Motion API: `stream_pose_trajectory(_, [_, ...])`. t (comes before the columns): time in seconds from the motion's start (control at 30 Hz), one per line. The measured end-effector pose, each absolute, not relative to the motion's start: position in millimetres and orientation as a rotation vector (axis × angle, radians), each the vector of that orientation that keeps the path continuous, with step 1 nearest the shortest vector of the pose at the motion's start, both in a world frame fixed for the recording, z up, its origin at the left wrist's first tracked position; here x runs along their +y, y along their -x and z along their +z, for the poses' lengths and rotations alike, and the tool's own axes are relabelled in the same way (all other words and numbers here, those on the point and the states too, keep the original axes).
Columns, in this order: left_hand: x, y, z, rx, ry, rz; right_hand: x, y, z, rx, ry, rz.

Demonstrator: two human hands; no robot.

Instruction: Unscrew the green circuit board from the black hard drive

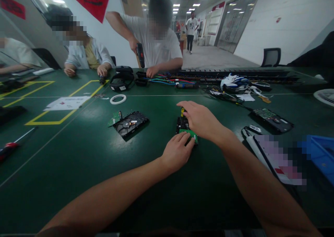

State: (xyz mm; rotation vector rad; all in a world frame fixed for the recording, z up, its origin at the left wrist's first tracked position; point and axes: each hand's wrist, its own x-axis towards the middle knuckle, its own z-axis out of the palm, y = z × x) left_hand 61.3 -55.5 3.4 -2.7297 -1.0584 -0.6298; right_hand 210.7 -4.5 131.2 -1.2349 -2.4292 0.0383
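A black hard drive (179,128) with a green circuit board (193,136) lies on the green table in front of me. My left hand (177,151) rests at its near side, its bent fingers gripping the edge and covering part of the board. Above the drive, my right hand (205,122) is closed around a screwdriver (182,112) with a yellow and black handle. The screwdriver stands about upright over the drive; its tip is hard to make out. To the left lies an opened hard drive casing (132,124) beside a loose green circuit board (114,119).
Another hard drive (272,120) lies at the right, near a blue bin (322,157). A red-black screwdriver (10,150) is far left; a white tape ring (118,99) lies beyond the casing. Across the table, a person holds a power drill (140,55) beside cables (169,80).
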Motion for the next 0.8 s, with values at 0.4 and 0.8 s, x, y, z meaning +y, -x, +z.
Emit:
stream_pose_trajectory(0.4, [-54.1, -61.7, -0.4, -1.062, 2.738, -0.651, -7.8, -204.6, 134.9, -2.299, 1.344, -0.052])
stream_pose_trajectory(0.8, [-53.9, -61.0, -2.4, -1.046, 2.710, -0.672, -3.4, -207.1, 133.2, -2.311, 1.226, 0.008])
